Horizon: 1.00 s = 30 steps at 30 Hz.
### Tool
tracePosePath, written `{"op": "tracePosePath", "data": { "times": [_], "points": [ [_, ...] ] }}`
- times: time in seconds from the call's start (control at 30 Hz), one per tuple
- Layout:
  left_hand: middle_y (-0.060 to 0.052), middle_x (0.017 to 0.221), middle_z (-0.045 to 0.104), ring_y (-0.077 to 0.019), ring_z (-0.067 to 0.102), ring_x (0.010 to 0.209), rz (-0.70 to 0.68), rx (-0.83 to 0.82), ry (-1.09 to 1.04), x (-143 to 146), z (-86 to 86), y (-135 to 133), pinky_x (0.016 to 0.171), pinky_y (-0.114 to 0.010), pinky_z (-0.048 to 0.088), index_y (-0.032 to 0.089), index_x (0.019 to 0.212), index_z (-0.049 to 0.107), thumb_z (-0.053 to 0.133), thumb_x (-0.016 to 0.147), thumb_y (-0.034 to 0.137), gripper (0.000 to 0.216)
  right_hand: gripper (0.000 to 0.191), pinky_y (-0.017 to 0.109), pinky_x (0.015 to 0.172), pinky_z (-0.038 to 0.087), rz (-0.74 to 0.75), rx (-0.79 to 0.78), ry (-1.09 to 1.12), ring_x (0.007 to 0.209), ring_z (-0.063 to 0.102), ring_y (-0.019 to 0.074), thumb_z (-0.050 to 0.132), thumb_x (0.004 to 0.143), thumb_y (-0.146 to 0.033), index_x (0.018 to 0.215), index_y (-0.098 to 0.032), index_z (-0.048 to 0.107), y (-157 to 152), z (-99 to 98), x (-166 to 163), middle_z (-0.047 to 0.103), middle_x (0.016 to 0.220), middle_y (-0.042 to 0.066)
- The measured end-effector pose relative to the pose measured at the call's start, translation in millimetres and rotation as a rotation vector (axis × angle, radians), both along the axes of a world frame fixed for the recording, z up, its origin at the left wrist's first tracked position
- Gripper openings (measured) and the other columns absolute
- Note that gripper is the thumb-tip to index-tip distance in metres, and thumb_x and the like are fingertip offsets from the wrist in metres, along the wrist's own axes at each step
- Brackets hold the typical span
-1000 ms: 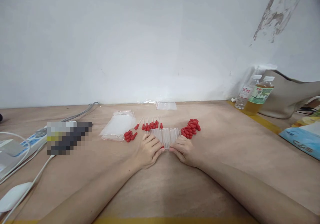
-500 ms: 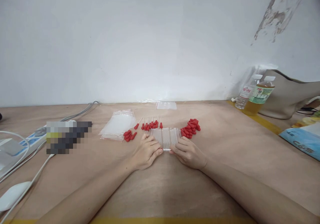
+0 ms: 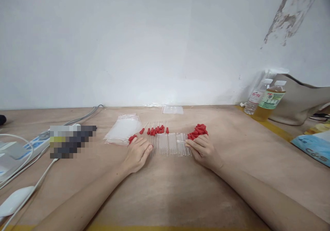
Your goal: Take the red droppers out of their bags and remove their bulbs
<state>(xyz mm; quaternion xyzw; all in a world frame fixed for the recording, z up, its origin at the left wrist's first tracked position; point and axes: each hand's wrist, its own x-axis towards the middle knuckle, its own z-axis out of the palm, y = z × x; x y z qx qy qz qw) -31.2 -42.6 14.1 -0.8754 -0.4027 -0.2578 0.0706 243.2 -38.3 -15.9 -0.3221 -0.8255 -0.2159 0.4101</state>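
A row of clear glass dropper tubes (image 3: 168,143) lies side by side on the brown table (image 3: 165,189). My left hand (image 3: 137,153) rests at the row's left end, fingers together and stretched flat against the tubes. My right hand (image 3: 203,150) sits at the right end with its fingers curled, pinching one tube near a pile of red rubber bulbs (image 3: 198,130). A smaller group of red bulbs (image 3: 132,138) lies just behind my left hand. Several assembled droppers with red bulbs (image 3: 156,129) lie behind the row.
A stack of clear zip bags (image 3: 123,128) lies behind and to the left, one more bag (image 3: 172,109) by the wall. A power strip with cables (image 3: 31,145) is at the left. Two bottles (image 3: 266,100) and a blue packet (image 3: 312,146) stand at the right.
My hands have moved apart from the middle to the ends of the row. The tubes, bunched before, now lie spread out wider.
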Motion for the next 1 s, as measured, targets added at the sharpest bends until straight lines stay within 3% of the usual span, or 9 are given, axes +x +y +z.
{"op": "tracePosePath", "data": {
  "times": [0.2, 0.33, 0.47, 0.6, 0.83, 1.0],
  "points": [
    [-0.004, 0.084, 0.058, -0.0186, 0.05, 0.08, 0.295, 0.043, -0.045, -22, 22.9, 10, 0.069, -0.033, 0.029, 0.02, 0.095, 0.055, 0.029, 0.086, 0.022, 0.027, 0.021, 0.029, 0.066, 0.027, -0.215, -0.102, 0.096, 0.066, 0.048, 0.013, 0.045, 0.082, -0.019, 0.094, -0.018, 0.062, 2, -0.2, -5, 0.058, 0.066, 0.003],
    [-0.005, 0.088, 0.062, -0.0212, 0.052, 0.084, 0.422, 0.137, 0.016, -31, 19.5, 19, 0.072, -0.034, 0.029, 0.019, 0.095, 0.053, 0.039, 0.081, 0.026, 0.021, 0.015, 0.03, 0.068, 0.026, -0.26, -0.106, 0.156, 0.065, 0.049, 0.0133, 0.046, 0.08, -0.019, 0.083, -0.018, 0.061, 2, 0.8, -7, 0.061, 0.068, 0.002],
    [-0.006, 0.079, 0.063, -0.0231, 0.052, 0.081, 0.431, 0.227, 0.198, -34, 9.5, 25, 0.074, -0.037, 0.028, 0.019, 0.08, 0.054, 0.04, 0.082, 0.03, 0.018, 0.013, 0.03, 0.069, 0.024, -0.27, -0.064, 0.158, 0.062, 0.047, 0.0124, 0.048, 0.078, -0.018, 0.069, -0.018, 0.058, 5, -1.4, -6, 0.062, 0.063, 0.001],
    [-0.008, 0.078, 0.063, -0.0239, 0.052, 0.08, 0.425, 0.247, 0.289, -32, 3.6, 28, 0.075, -0.039, 0.027, 0.018, 0.08, 0.056, 0.037, 0.084, 0.03, 0.023, 0.012, 0.031, 0.07, 0.024, -0.274, -0.044, 0.129, 0.062, 0.046, 0.0123, 0.05, 0.076, -0.017, 0.067, -0.019, 0.058, 8, -5.3, -5, 0.061, 0.06, 0.0],
    [-0.009, 0.082, 0.063, -0.0245, 0.052, 0.083, 0.364, 0.211, 0.225, -33, 2.7, 29, 0.079, -0.041, 0.027, 0.02, 0.079, 0.06, 0.038, 0.084, 0.032, 0.026, 0.014, 0.031, 0.068, 0.023, -0.246, -0.043, 0.068, 0.064, 0.044, 0.0128, 0.05, 0.078, -0.022, 0.073, -0.021, 0.064, 7, -4.4, -6, 0.061, 0.062, 0.001],
    [-0.008, 0.087, 0.063, -0.0244, 0.051, 0.086, 0.4, 0.22, 0.17, -27, 5.7, 24, 0.082, -0.041, 0.027, 0.02, 0.082, 0.06, 0.039, 0.083, 0.035, 0.026, 0.018, 0.031, 0.067, 0.023, -0.213, -0.109, 0.018, 0.066, 0.043, 0.0136, 0.05, 0.08, -0.032, 0.079, -0.021, 0.065, 3, -3.8, -9, 0.059, 0.065, 0.002]
  ]
}}
